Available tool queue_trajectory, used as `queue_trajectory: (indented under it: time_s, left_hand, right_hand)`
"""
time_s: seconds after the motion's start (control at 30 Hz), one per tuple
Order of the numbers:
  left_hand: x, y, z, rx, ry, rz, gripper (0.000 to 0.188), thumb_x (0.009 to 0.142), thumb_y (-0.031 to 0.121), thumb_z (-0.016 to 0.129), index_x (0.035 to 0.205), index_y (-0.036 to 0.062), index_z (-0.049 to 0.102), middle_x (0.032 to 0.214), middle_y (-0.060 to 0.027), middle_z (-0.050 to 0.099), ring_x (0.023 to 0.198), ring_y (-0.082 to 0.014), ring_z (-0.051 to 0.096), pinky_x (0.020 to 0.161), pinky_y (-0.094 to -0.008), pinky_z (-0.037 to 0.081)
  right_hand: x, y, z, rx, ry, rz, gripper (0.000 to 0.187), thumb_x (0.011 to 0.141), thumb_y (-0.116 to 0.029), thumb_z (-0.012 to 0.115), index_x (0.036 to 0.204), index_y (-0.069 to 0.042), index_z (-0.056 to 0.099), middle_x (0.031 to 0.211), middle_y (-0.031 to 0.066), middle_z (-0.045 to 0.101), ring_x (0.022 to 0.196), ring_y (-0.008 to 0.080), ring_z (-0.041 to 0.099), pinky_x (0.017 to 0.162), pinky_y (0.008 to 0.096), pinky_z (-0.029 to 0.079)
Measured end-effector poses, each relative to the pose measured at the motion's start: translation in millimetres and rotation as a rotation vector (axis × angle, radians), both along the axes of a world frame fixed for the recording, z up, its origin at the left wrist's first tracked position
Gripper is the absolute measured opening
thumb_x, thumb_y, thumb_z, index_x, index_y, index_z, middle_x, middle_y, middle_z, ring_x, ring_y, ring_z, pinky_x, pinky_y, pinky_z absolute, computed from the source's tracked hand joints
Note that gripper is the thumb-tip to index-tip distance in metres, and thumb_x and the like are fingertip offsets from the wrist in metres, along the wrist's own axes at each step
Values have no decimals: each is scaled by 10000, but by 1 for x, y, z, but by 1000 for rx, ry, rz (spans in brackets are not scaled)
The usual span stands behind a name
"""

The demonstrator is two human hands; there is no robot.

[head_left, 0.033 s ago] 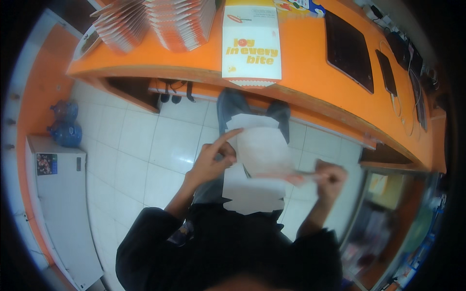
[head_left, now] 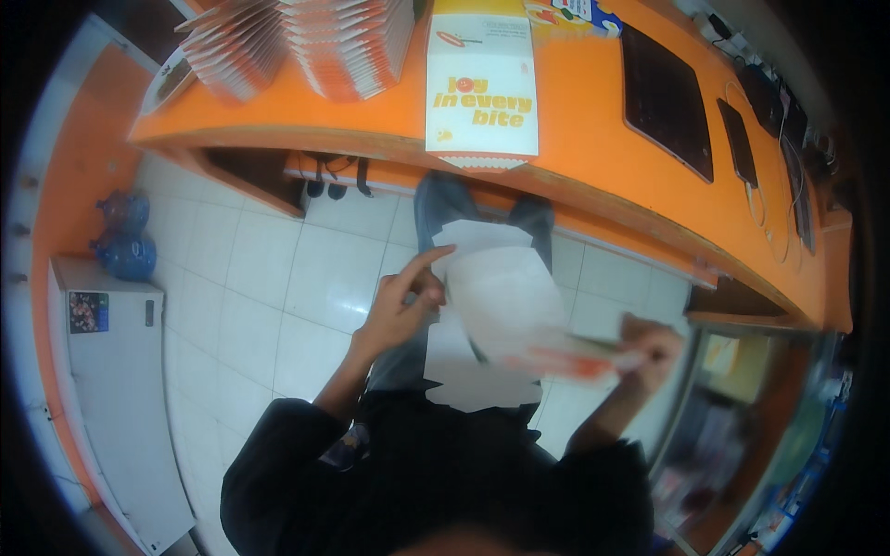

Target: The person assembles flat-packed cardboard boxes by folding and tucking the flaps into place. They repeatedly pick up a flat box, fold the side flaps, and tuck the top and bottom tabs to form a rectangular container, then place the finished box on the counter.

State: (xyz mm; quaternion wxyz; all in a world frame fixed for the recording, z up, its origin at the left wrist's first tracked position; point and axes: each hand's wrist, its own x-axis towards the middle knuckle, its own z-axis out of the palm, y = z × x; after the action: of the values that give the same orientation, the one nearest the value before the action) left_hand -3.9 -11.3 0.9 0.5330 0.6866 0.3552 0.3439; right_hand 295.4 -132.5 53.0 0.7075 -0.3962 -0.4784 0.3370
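The right hand (head_left: 652,350) appears to pinch the near right corner of a white card panel (head_left: 505,292), though blur hides its fingertips; the left hand (head_left: 408,296) stretches its index finger along the panel's far left edge, the other fingers curled, and whether it presses or pinches the card I cannot tell. The panel lies over the lap, above white notched card (head_left: 482,385). Compared with a moment ago, the right hand is farther right, and more of the panel's red-printed side shows along its near right edge, so that corner now seems drawn outward and tilted, away from the card beneath. Beyond the knees runs the near edge of the orange desk (head_left: 579,102), with a yellow-lettered carton (head_left: 482,97) slightly overhanging it; stacked cartons (head_left: 343,46) stand far left, a tablet (head_left: 669,97) far right. Tiled floor (head_left: 324,269) gives the left arm room sideways, while a blurred cabinet (head_left: 714,435) stands beyond the right forearm.
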Motion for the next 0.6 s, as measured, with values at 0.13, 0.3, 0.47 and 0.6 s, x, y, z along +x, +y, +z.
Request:
queue_trajectory:
  time_s: [0.13,0.3,0.47,0.6]
  left_hand:
    - [-6,1,-18,-123,152,142,349,952,229,529,1264,73,535,687,-63,599,658,-154,609,678,-297,495]
    - [-1,-10,-53,161,690,-122,464,909,244,602,1311,56,471,1140,-200,579,1073,-333,565,888,-387,480]
    - [2,-26,-73,39,587,-52,623,872,240,644,1391,55,353,1303,-255,445,1189,-417,461,975,-435,430]
    - [-1,-28,-86,17,574,92,620,874,233,643,1391,56,351,1258,-252,469,1176,-406,471,967,-431,432]
  right_hand:
    - [41,1,41,500,-50,198,183,866,-193,646,1006,-77,639,738,43,588,598,153,469,625,335,375]
    - [18,84,70,417,-273,-363,324,909,-138,615,1224,-78,568,1051,73,622,852,171,580,842,340,469]
    - [-11,113,42,-108,-311,-332,550,888,-70,632,1381,-28,393,926,80,649,806,120,604,737,263,505]
    - [-30,76,-44,-359,-117,-176,334,894,-50,597,1222,-8,545,877,53,651,773,118,605,677,235,485]
